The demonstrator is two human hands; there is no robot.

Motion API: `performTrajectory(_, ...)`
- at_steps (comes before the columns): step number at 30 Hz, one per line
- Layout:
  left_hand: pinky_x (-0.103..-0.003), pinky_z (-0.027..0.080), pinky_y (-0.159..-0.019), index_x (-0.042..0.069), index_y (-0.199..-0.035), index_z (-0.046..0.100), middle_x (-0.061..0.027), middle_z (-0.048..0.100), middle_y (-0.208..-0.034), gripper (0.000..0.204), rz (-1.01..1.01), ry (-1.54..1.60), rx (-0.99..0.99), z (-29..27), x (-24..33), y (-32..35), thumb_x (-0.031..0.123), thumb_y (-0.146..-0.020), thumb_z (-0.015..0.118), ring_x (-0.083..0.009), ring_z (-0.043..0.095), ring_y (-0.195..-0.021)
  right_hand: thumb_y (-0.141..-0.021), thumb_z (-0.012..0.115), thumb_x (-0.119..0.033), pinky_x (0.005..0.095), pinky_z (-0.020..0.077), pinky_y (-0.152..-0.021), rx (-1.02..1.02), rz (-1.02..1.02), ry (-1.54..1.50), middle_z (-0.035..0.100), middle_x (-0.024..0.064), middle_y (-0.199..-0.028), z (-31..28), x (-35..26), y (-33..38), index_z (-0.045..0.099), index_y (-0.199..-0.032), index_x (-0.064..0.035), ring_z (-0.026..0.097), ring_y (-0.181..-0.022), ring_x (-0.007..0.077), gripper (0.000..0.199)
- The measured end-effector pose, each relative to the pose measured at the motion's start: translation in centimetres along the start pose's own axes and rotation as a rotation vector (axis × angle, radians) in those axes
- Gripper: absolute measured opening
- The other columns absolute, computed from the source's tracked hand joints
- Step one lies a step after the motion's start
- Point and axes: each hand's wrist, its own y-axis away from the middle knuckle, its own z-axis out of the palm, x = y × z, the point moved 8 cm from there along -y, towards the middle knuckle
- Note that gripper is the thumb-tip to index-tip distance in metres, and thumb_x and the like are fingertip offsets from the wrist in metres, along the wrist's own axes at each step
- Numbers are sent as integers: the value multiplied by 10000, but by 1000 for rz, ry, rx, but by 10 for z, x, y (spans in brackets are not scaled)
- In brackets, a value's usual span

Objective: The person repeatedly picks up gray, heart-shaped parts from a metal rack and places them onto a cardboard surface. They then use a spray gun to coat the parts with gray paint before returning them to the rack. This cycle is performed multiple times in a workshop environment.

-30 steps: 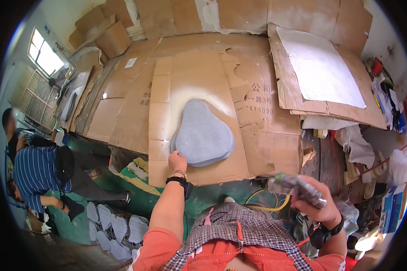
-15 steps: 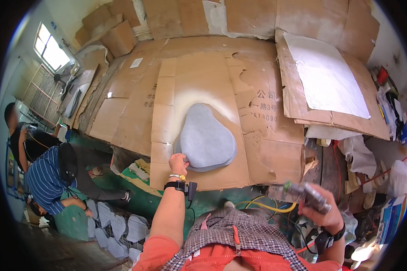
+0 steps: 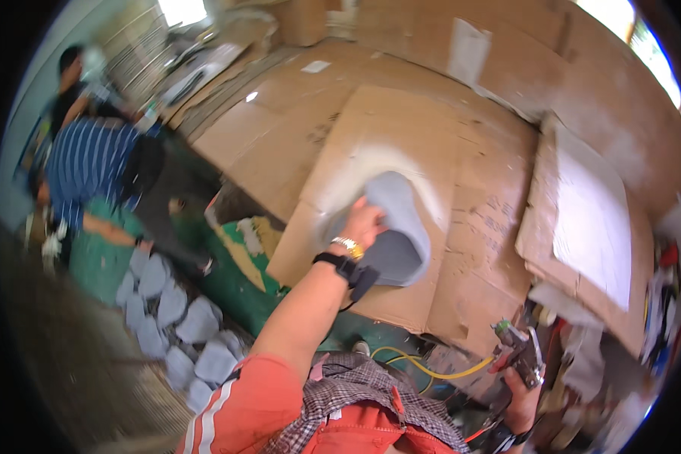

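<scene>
A grey, rounded, triangular foam pad (image 3: 407, 216) lies on the cardboard sheet in front of me. My left hand (image 3: 365, 221) is at its left edge, fingers bent and closed on it. The near part of the pad shows a darker grey face bordered by a lighter rim; whether the pad is lifted or bent I cannot tell. Lower right, my right hand (image 3: 520, 393) is wrapped round a metal spray gun (image 3: 526, 354), held away from the pad. A yellow hose (image 3: 450, 374) runs near the gun.
Cardboard sheets (image 3: 484, 265) cover the table, with pale overspray (image 3: 367, 163) around the pad. A white sheet on cardboard (image 3: 594, 219) stands at the right. At the left, a person in a striped shirt (image 3: 91, 163) bends over several grey pads (image 3: 170, 303); another person (image 3: 72, 91) is behind.
My left hand has moved up along the pad's left side, and the pad now shows a darker face. My right hand with the spray gun is lower. The view has turned.
</scene>
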Motion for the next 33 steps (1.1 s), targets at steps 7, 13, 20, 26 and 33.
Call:
performTrajectory(7, -352, 524, -794, 88, -1189, 494, -44, 597, -1029, 458, 295, 440, -338, 8, 128, 144, -54, -754, 476, -153, 599, -885, -855, 640, -107, 252, 445, -644, -259, 215, 30, 617, 50, -858, 96, 23, -11, 548, -1159, -3, 554, -735, 126, 334)
performTrajectory(13, -360, 496, -876, 108, -1326, 407, -39, 530, -1206, 574, 400, 587, -17, -171, 115, 281, -45, -774, 445, -166, 562, -1064, -862, 637, -136, 239, 420, -657, -659, 439, 316, 617, 14, -856, 237, 27, 7, 602, -1089, -26, 533, -757, 99, 254)
performTrajectory(20, -416, 466, -928, 75, -1300, 435, -71, 543, -1238, 558, 646, 853, 484, -405, 64, 417, -90, -769, 390, -225, 553, -1105, -868, 634, -152, 227, 404, -636, -955, 542, 613, 616, 2, -855, 395, 57, 71, 623, -1056, -42, 519, -741, 90, 218)
performTrajectory(26, -445, 475, -863, 99, -1173, 501, -78, 571, -1156, 453, 775, 1045, 770, -662, 2, 482, -79, -775, 375, -236, 598, -975, -881, 626, -161, 212, 365, -581, -1253, 512, 863, 597, -17, -810, 530, 92, 158, 635, -1008, -66, 473, -678, 63, 158)
performTrajectory(33, -482, 489, -777, 123, -1015, 470, -57, 594, -926, 310, 943, 1054, 1224, -932, -27, 572, -56, -764, 433, -256, 592, -874, -873, 629, -95, 242, 431, -651, -1275, 549, 1086, 628, 23, -943, 628, 172, 216, 603, -1074, -33, 554, -786, 103, 212)
